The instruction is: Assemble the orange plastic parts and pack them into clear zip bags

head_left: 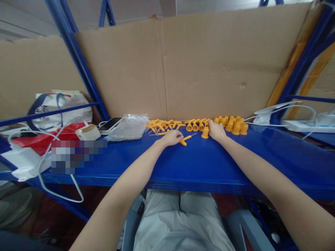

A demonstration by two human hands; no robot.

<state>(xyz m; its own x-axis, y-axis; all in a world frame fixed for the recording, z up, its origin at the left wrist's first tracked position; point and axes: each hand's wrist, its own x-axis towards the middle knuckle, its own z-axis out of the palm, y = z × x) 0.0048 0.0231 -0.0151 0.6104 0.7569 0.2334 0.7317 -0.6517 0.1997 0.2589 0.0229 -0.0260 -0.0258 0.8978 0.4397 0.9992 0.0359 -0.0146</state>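
My left hand (173,138) pinches an orange corkscrew (184,141) by its handle just above the blue shelf, its metal spiral pointing right. My right hand (216,131) is closed, fingers curled down at the right end of a row of orange corkscrews with cone-shaped bases (195,124); what is inside its fingers is hidden. One orange cup-shaped base (205,132) stands by itself between my hands. Behind my left hand lies a heap of orange corkscrew handles (163,124) with metal spirals. A cluster of orange cup-shaped bases (235,125) stands right of my right hand.
A clear plastic bag (128,128) and a phone (112,124) lie left of the heap. White chargers and cables (26,158) and a red bag (39,142) crowd the left end. A cardboard wall (209,66) rises behind. A white power strip (309,126) sits far right.
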